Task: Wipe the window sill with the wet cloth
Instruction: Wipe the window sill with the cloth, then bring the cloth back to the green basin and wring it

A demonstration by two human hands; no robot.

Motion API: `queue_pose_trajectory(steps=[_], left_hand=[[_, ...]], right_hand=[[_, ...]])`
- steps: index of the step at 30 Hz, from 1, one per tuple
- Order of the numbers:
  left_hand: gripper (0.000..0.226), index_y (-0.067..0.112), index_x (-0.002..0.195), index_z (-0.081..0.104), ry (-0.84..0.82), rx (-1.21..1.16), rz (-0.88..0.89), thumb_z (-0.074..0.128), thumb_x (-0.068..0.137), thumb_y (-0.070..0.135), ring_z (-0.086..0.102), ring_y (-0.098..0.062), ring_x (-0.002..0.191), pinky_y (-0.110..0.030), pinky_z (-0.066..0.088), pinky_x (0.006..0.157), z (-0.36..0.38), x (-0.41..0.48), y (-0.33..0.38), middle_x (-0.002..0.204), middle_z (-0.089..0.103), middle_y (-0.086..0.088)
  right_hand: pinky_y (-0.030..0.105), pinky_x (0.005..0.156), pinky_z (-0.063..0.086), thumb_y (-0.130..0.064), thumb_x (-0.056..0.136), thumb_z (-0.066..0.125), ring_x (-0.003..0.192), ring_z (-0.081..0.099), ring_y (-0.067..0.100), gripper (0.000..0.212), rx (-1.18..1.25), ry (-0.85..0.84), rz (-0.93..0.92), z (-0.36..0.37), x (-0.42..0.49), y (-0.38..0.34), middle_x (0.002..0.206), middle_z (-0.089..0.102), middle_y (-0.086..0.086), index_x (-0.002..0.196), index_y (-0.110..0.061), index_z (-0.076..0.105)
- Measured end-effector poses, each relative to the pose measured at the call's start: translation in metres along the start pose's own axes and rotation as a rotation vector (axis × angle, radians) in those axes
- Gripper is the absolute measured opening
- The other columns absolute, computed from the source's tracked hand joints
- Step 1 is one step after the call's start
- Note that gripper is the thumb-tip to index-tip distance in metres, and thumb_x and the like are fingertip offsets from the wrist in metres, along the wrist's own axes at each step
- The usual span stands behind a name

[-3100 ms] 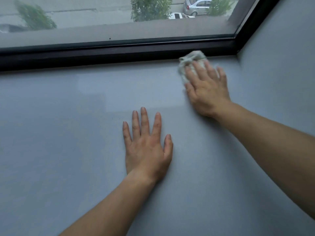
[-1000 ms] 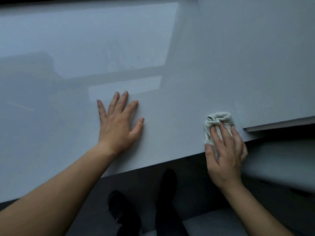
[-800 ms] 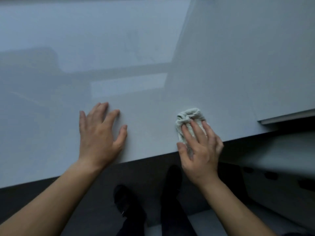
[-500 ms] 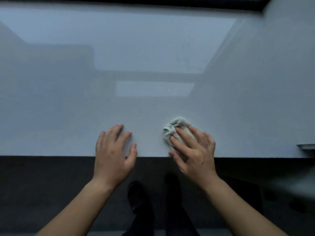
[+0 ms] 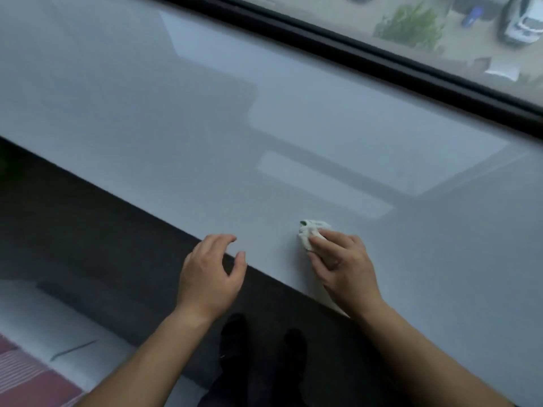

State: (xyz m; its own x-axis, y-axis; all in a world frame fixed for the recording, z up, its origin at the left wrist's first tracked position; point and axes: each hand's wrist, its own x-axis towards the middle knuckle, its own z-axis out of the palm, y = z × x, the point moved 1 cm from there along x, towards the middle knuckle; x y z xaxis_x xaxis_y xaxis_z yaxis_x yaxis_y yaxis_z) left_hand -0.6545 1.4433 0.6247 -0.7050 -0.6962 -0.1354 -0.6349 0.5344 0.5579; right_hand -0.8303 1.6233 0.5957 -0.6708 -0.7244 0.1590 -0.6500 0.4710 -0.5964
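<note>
Right hand (image 5: pixel 343 268) is on the cloth (image 5: pixel 308 233), a small bunched off-white wad lying on the window sill (image 5: pixel 205 127) just in from its front edge, right of centre. Fingers lie together over the wad and press it down, with the thumb against its near side and cloth showing between thumb and index. Looks like a pinch, but motion blur makes that hard to confirm. The far end of the cloth sticks out past the fingertips.

Left hand (image 5: pixel 208 274) sits at the sill's front edge, beside the right hand but apart from it. Its fingers are loosely curled and spread and hold nothing, fingertips at or just over the edge.

Black window frame (image 5: pixel 352 54) runs along the sill's back edge, with parked cars (image 5: pixel 523 22) outside. Dark shoes (image 5: pixel 235 339) are on the floor below the front edge
</note>
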Motion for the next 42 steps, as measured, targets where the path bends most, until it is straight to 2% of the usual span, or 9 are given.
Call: queue_pose_trajectory(steps=[3,7,10,16,22,29,33,37,42], left_hand=[[0.048,0.018,0.117,0.062,0.085,0.037,-0.094,0.041,0.087,0.049,0.055,-0.017,0.112,-0.04,0.047,0.095,-0.042,-0.012,-0.027,0.119,0.061,0.004],[0.05,0.014,0.116,0.063,0.192,0.098,-0.233,0.042,0.085,0.047,0.058,-0.024,0.11,-0.041,0.049,0.093,-0.101,-0.036,-0.071,0.117,0.063,-0.002],[0.052,0.015,0.12,0.061,0.25,0.125,-0.342,0.041,0.086,0.048,0.055,-0.022,0.113,-0.039,0.046,0.095,-0.146,-0.052,-0.107,0.122,0.061,-0.002],[0.052,0.015,0.128,0.057,0.364,0.106,-0.483,0.046,0.088,0.046,0.052,-0.022,0.119,-0.036,0.04,0.099,-0.237,-0.061,-0.183,0.127,0.058,-0.002],[0.054,0.013,0.126,0.057,0.41,0.079,-0.545,0.045,0.087,0.047,0.058,-0.025,0.111,-0.037,0.046,0.095,-0.322,-0.045,-0.273,0.122,0.061,-0.004],[0.052,0.017,0.132,0.052,0.451,0.102,-0.629,0.047,0.091,0.048,0.055,-0.022,0.118,-0.038,0.045,0.101,-0.413,-0.018,-0.38,0.131,0.058,-0.002],[0.049,0.014,0.13,0.054,0.506,0.113,-0.674,0.052,0.091,0.044,0.057,-0.024,0.115,-0.037,0.044,0.097,-0.469,0.01,-0.44,0.127,0.061,-0.005],[0.051,0.016,0.132,0.052,0.516,0.112,-0.743,0.049,0.092,0.047,0.056,-0.023,0.116,-0.038,0.046,0.097,-0.519,0.047,-0.508,0.128,0.06,-0.005],[0.053,0.013,0.128,0.056,0.563,0.112,-0.774,0.045,0.09,0.048,0.059,-0.026,0.11,-0.039,0.046,0.093,-0.575,0.084,-0.594,0.121,0.063,-0.008]], right_hand=[[0.032,0.086,0.05,-0.024,0.081,0.08,0.095,0.061,0.025,0.028,0.073,-0.071,-0.044,0.0,0.018,-0.051,0.116,0.069,-0.01,0.108,-0.028,0.074],[0.031,0.083,0.05,-0.028,0.083,0.077,0.096,0.06,0.025,0.027,0.107,-0.181,-0.199,0.011,0.045,-0.122,0.116,0.068,-0.012,0.11,-0.031,0.073],[0.032,0.084,0.05,-0.029,0.085,0.075,0.095,0.061,0.026,0.024,0.124,-0.244,-0.319,0.028,0.074,-0.181,0.115,0.069,-0.009,0.109,-0.032,0.071],[0.03,0.086,0.045,-0.04,0.085,0.067,0.098,0.061,0.027,0.027,0.146,-0.365,-0.447,0.082,0.136,-0.313,0.116,0.069,-0.007,0.109,-0.029,0.073],[0.029,0.083,0.046,-0.033,0.085,0.075,0.097,0.06,0.025,0.026,0.153,-0.398,-0.525,0.165,0.188,-0.442,0.117,0.069,-0.007,0.11,-0.029,0.074],[0.028,0.084,0.046,-0.028,0.084,0.077,0.098,0.06,0.023,0.029,0.218,-0.448,-0.659,0.261,0.243,-0.579,0.118,0.069,-0.006,0.113,-0.027,0.073],[0.031,0.082,0.049,-0.029,0.085,0.076,0.094,0.061,0.023,0.028,0.244,-0.458,-0.729,0.319,0.283,-0.652,0.116,0.07,-0.004,0.112,-0.026,0.073],[0.033,0.085,0.05,-0.027,0.085,0.077,0.099,0.059,0.016,0.028,0.297,-0.489,-0.771,0.389,0.331,-0.725,0.116,0.07,-0.003,0.112,-0.025,0.073],[0.034,0.083,0.051,-0.028,0.086,0.075,0.096,0.064,0.025,0.027,0.307,-0.534,-0.86,0.478,0.374,-0.809,0.117,0.07,-0.002,0.113,-0.024,0.073]])
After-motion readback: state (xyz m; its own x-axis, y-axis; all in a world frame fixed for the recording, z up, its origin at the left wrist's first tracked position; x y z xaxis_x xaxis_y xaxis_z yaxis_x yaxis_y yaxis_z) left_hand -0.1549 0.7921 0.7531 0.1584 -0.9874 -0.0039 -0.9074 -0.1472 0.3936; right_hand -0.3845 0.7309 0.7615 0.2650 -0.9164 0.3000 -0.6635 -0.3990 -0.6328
